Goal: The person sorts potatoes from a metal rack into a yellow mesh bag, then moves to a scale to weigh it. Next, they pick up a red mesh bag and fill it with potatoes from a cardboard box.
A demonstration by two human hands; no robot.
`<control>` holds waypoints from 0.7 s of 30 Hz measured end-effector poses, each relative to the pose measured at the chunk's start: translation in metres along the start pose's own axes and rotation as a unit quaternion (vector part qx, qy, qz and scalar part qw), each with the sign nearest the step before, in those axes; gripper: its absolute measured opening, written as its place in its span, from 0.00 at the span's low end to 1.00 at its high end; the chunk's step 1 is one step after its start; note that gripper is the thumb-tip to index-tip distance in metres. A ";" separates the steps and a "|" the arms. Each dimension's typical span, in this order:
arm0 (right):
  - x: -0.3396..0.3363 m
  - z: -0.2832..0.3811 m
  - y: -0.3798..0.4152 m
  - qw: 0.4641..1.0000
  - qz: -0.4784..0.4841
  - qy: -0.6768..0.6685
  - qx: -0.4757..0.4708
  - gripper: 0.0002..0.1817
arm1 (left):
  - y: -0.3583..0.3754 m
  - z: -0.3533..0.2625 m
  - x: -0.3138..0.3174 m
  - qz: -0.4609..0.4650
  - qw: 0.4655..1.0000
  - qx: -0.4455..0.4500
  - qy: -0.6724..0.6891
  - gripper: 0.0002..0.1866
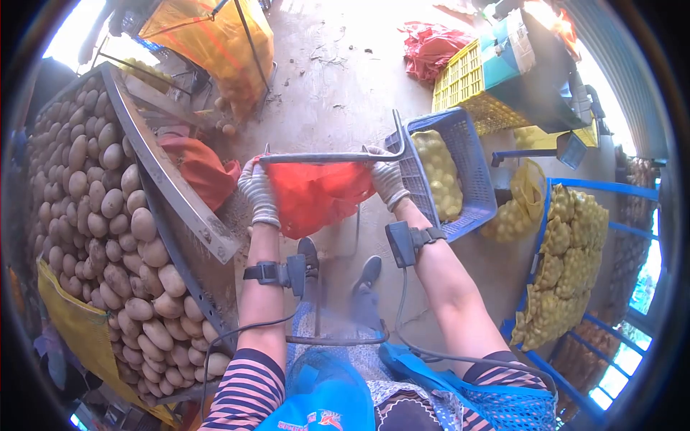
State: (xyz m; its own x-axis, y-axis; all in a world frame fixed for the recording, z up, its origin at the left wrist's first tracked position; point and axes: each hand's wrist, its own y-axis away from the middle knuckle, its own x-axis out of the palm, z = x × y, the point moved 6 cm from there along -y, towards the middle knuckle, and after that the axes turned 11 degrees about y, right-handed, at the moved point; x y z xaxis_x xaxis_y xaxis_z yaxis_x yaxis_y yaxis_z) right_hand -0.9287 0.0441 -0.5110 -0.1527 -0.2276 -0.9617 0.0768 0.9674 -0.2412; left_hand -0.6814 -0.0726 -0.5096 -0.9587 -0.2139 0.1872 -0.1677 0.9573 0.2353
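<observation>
A red mesh bag hangs from a bent metal frame in front of me. My left hand, in a striped grey-white glove, is closed on the bag's edge at the frame's left corner. At the opposite corner my right hand, gloved alike, grips the bag's other edge by the bar. My fingertips are partly hidden behind the cloth and the bar. What the bag holds, if anything, cannot be made out.
Left of me, potatoes fill a metal-edged sorting table. A blue crate with a netted bag of potatoes stands close to my right hand. Farther right, a blue rack holds several filled net bags. A yellow crate sits behind.
</observation>
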 end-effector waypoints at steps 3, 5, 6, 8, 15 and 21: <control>-0.010 -0.015 0.010 0.807 0.201 -0.469 0.297 0.21 | 0.010 -0.006 0.000 0.007 1.000 0.005 -0.012 0.09; -0.049 -0.011 0.007 0.834 0.080 -0.477 0.265 0.20 | 0.021 -0.018 0.002 0.041 0.998 0.027 0.045 0.13; -0.072 -0.007 0.006 0.845 -0.038 -0.480 0.232 0.20 | 0.024 -0.023 -0.001 0.035 0.998 0.034 0.045 0.13; -0.050 0.001 0.014 0.713 -0.019 -0.648 0.268 0.21 | 0.032 -0.037 0.002 0.103 0.992 0.073 -0.030 0.18; -0.030 -0.009 0.011 0.732 -0.006 -0.645 0.217 0.11 | 0.023 -0.050 -0.001 0.028 0.982 0.162 -0.096 0.12; -0.014 -0.014 -0.010 0.735 0.032 -0.631 0.247 0.09 | 0.005 -0.014 0.014 0.090 0.996 0.024 0.015 0.12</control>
State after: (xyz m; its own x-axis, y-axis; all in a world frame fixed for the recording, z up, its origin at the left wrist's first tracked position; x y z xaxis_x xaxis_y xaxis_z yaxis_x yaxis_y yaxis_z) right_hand -0.9415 0.0387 -0.4935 0.8782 -0.4059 -0.2529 0.4395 0.8935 0.0921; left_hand -0.6925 -0.0736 -0.4921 -0.9670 -0.0432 0.2509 -0.0053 0.9887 0.1495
